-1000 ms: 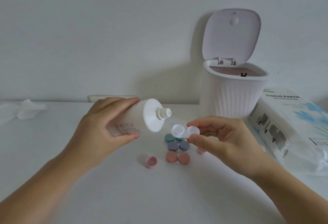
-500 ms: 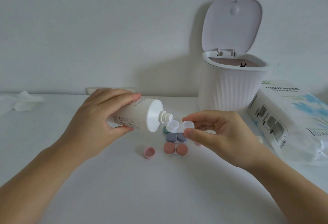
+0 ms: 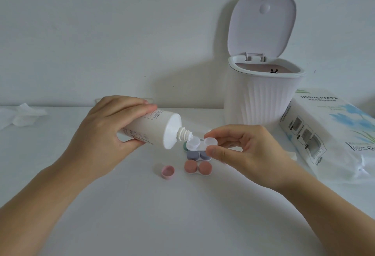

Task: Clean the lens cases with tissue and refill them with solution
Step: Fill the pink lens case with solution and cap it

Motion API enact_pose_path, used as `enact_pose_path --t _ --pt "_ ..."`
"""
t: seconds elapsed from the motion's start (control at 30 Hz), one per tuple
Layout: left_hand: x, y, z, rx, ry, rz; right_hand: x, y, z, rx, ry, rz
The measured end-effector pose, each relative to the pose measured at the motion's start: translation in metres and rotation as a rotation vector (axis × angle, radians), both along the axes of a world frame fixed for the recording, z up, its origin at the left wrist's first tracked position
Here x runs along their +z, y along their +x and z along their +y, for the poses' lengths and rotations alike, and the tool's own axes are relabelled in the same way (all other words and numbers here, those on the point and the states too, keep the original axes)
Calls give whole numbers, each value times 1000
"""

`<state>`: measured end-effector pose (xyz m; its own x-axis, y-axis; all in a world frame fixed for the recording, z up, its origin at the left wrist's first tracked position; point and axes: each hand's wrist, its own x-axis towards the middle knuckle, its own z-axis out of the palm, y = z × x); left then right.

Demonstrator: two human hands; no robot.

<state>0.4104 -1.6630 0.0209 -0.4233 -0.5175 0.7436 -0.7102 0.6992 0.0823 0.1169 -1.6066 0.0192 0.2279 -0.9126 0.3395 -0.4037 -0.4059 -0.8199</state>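
My left hand [image 3: 105, 132] grips a white solution bottle [image 3: 154, 132], tipped nozzle-down to the right. Its open threaded nozzle [image 3: 185, 135] touches the left well of an uncapped white lens case [image 3: 200, 144], which my right hand [image 3: 247, 150] pinches by its right end above the table. Under them on the table lie a purple-capped case [image 3: 195, 155], a brown-capped case [image 3: 197, 167] and a green-capped one [image 3: 184, 146], mostly hidden. A loose pink cap [image 3: 168, 172] lies open side up to the left of the brown case.
A white ribbed bin [image 3: 263, 101] with its lid up stands at the back right. A tissue paper pack [image 3: 328, 132] lies at the right. Crumpled tissue [image 3: 22, 114] sits at the far left by the wall.
The bottle has tilted further down and its nozzle has come to the left well of the white case. Both hands have dropped slightly toward the table.
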Motion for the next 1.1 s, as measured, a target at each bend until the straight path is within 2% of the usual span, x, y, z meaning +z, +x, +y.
enact_pose_path --t 1.1 --pt "5 -3 -2 -11 -177 -64 -1 4 1 87 16 -9"
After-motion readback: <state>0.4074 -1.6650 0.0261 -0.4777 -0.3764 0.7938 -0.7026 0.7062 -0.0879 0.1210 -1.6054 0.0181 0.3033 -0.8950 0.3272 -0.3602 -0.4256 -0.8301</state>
